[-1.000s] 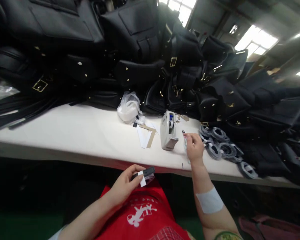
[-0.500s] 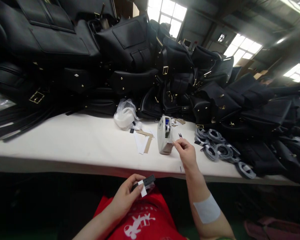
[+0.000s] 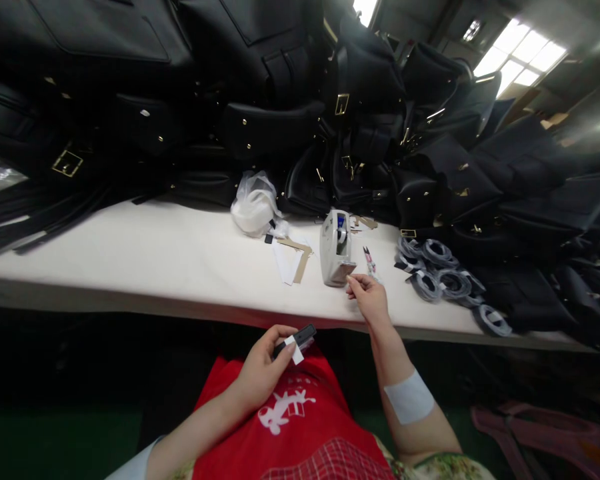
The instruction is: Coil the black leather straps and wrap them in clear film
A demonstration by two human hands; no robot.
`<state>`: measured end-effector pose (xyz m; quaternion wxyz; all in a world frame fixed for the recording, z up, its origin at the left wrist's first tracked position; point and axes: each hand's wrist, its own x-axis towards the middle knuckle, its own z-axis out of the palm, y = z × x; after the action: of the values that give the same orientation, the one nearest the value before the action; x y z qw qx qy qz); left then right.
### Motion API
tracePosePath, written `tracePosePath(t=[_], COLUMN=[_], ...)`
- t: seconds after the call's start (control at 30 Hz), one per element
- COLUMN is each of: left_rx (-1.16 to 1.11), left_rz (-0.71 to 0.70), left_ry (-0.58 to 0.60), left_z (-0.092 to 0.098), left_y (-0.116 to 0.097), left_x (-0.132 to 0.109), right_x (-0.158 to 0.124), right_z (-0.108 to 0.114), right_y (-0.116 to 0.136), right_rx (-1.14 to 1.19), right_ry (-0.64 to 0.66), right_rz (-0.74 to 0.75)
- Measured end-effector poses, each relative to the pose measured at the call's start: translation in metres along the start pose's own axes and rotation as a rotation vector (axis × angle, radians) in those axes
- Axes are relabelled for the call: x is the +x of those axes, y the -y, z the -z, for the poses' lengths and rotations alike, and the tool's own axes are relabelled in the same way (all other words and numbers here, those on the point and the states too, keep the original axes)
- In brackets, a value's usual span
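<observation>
My left hand [image 3: 270,360] is closed around a dark strap-like bundle [image 3: 306,333] with a white tag [image 3: 295,349] on it, held over the red apron [image 3: 300,417]. My right hand [image 3: 367,297] has its thumb and fingertips pinched together just beside the front lower edge of a white tape dispenser [image 3: 330,253]. Whatever lies between those fingertips is too small to name. Behind that hand, small snips with pinkish handles [image 3: 370,262] rest on the white table [image 3: 180,260].
Black leather bags [image 3: 275,127] are piled along the back. Several wrapped strap coils [image 3: 453,283] sit to the right. A white plastic bag [image 3: 254,205] and paper and cardboard pieces [image 3: 303,264] lie left of the dispenser. Black straps [image 3: 55,220] spread at far left.
The view has tilted downward. My right hand has come slightly down and away from the dispenser's front edge, exposing more of the snips. My left hand keeps its hold on the bundle.
</observation>
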<state>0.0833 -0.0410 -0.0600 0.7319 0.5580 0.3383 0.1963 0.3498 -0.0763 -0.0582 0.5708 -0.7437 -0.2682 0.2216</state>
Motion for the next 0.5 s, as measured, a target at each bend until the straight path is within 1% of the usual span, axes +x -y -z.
tracePosePath(t=[0.13,0.27,0.33,0.4,0.5], left_rx=[0.035,0.042,0.043,0.052,0.062], left_rz=[-0.021,-0.031,-0.041,-0.044,-0.051], left_ry=[-0.039,-0.037,-0.045,-0.064,-0.086], left_z=[0.001,0.004,0.004,0.003,0.000], left_y=[0.004,0.006,0.008,0.011,0.015], left_x=[-0.004,-0.005,-0.004,-0.002,0.000], right_x=[0.005,0.003,-0.007,-0.025,-0.059], right_z=[0.000,0.005,0.007,0.005,-0.005], right_y=[-0.004,-0.006,-0.003,0.005,0.022], right_rx=[-0.017,-0.050,-0.058,-0.054,-0.018], right_ry=[-0.015,-0.021,0.006,0.056,0.201], right_rz=[-0.005,-0.024,-0.030,-0.035,-0.058])
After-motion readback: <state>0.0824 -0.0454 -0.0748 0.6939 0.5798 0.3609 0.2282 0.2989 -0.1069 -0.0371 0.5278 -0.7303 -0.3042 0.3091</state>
